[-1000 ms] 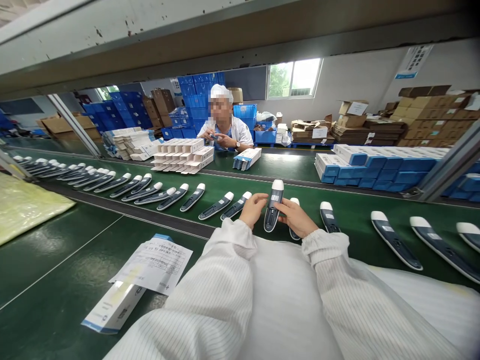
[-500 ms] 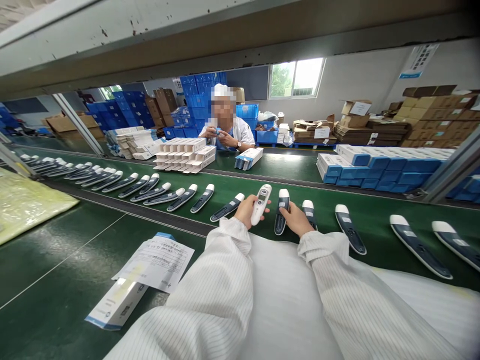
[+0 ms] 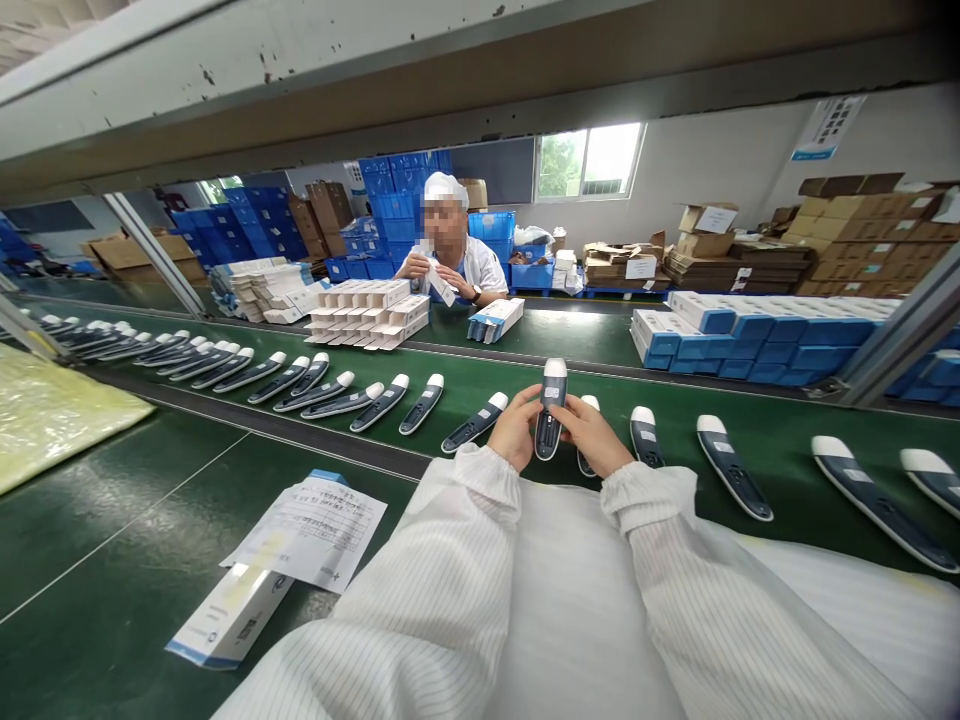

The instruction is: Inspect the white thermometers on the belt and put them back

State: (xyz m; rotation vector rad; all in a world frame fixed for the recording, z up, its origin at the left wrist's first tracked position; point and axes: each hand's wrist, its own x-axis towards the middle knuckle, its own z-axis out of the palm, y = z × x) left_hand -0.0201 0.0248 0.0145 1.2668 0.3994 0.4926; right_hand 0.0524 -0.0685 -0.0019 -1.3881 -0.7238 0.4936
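Observation:
Between my two hands a thermometer-like device [image 3: 552, 400] stands nearly upright, its dark back with a small label and an open slot facing me, its white tip on top. My left hand [image 3: 516, 428] grips its left edge. Fingers of my right hand [image 3: 596, 432] close on its right edge. Just behind my right hand lies another device [image 3: 588, 462], partly hidden. More devices lie dark side up in a row on the green belt, one [image 3: 475, 422] left of my left hand and one [image 3: 646, 436] to the right.
Printed papers [image 3: 322, 530] rest on a white-blue box [image 3: 229, 615] at the lower left. Across the belt, a person [image 3: 480, 265] holds a white box. Stacked boxes [image 3: 772, 335] stand at right, open cartons [image 3: 367, 312] at centre left. A metal beam [image 3: 450, 90] crosses overhead.
The device in my left hand has turned from its white front to its dark back, and my right hand has moved onto it. The belt devices have shifted right. The person across now holds a white box.

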